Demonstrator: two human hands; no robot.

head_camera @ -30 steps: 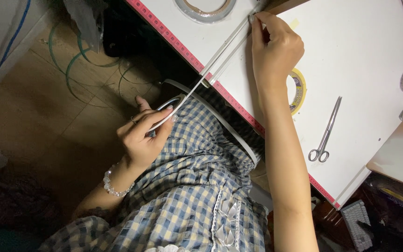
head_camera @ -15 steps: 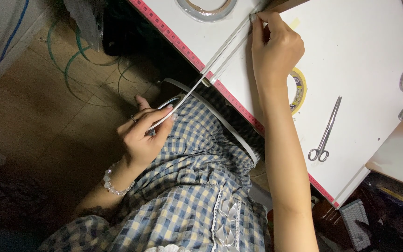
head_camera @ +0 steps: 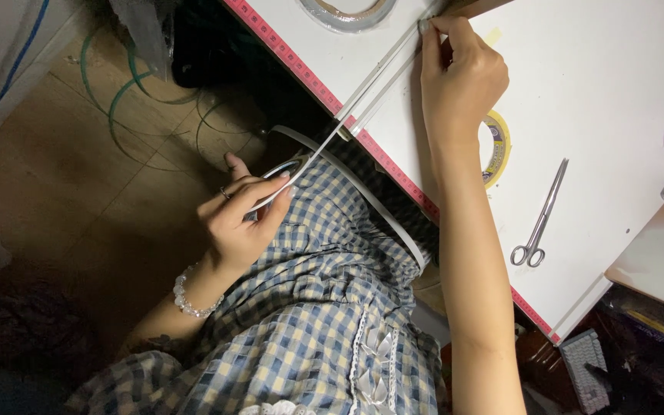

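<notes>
Thin, light, limp white strip [head_camera: 363, 92] stretched taut across the desk's [head_camera: 593, 92] pink-ruled front edge — pinched flat under right hand [head_camera: 459, 77] fingertips, left hand [head_camera: 244, 219] fingers closed around its roll — likely best held by the edges.

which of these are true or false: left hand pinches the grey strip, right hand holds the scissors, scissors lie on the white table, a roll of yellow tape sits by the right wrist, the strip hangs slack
1. The left hand pinches the grey strip. True.
2. The right hand holds the scissors. False: it presses the strip's far end on the white table; the scissors lie untouched.
3. The scissors lie on the white table. True.
4. A yellow tape roll sits by the right wrist. True.
5. The strip hangs slack. False: it runs straight between the hands.
</notes>
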